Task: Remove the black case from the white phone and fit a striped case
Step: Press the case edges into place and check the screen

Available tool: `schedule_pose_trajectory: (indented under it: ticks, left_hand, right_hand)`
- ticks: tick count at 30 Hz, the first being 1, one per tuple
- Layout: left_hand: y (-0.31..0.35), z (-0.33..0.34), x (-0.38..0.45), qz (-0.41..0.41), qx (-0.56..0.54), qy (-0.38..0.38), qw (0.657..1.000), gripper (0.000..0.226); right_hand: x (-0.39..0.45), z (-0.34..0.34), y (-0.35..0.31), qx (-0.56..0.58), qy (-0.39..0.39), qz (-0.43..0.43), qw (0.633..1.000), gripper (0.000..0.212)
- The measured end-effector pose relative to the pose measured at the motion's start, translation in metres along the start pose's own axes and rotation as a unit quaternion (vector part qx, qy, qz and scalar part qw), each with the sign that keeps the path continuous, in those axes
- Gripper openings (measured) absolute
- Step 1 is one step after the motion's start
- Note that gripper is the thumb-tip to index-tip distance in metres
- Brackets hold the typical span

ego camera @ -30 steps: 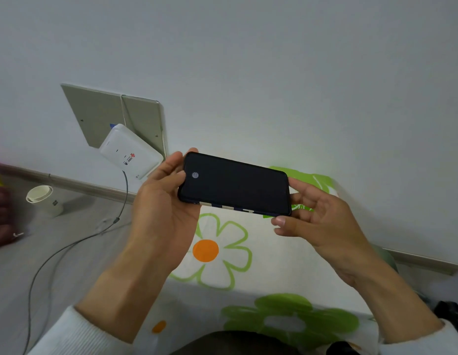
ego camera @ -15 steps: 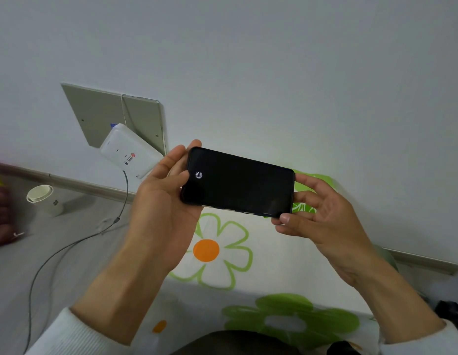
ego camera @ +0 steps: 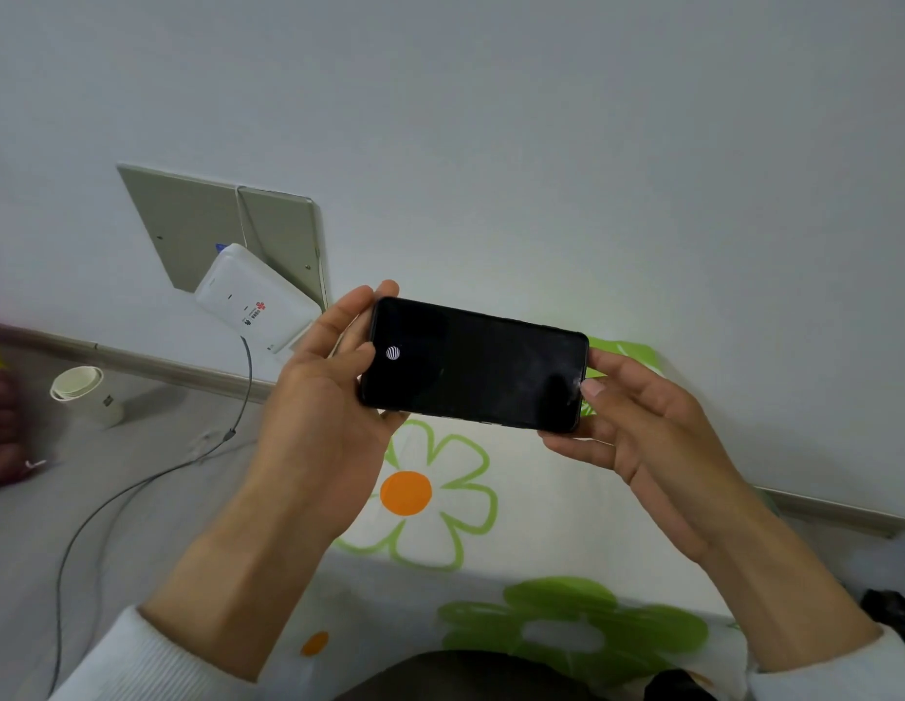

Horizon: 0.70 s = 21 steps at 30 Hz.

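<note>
Phone point(ego camera: 475, 364) showing dark screen, striped round logo | left hand point(ego camera: 324, 397) gripping left end | right hand point(ego camera: 642, 427) pinching right end | router point(ego camera: 255, 308) writing is unreadable.

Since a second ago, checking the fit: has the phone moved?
Yes. The phone has risen slightly and tilted its screen toward the camera, hiding the striped edge; its left end sits higher against the white router.

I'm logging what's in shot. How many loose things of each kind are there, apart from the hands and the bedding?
Phone: 1
White router box: 1
Paper cup stack: 1
Grey cable: 1
Total: 4
</note>
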State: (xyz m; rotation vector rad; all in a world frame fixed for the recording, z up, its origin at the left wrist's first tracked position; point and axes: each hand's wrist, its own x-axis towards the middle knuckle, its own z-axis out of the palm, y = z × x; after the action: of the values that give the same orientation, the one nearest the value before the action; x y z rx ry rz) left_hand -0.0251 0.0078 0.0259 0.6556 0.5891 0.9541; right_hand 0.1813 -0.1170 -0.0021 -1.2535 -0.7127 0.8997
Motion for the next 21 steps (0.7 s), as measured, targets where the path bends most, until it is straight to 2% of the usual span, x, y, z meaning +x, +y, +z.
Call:
schedule_pose_trajectory:
  ticks: [7, 13, 18, 21]
  left_hand:
    - [-0.002, 0.0, -0.001, -0.027, 0.022, 0.012, 0.999, 0.039]
    - [-0.008, 0.0, 0.001, -0.049, 0.065, 0.032, 0.996, 0.03]
    - [-0.011, -0.001, 0.002, -0.074, 0.152, 0.034, 0.985, 0.04]
    - [-0.013, 0.0, 0.0, -0.085, 0.194, 0.025, 0.977, 0.041]
  right_hand:
    - [0.001, -0.001, -0.001, 0.037, 0.003, 0.033, 0.999, 0.023]
    - [0.001, -0.001, 0.001, 0.046, 0.014, 0.046, 0.998, 0.028]
    - [-0.001, 0.001, 0.0, 0.037, 0.013, 0.053, 0.998, 0.052]
    - [-0.002, 0.003, 0.001, 0.035, 0.012, 0.052, 0.998, 0.04]
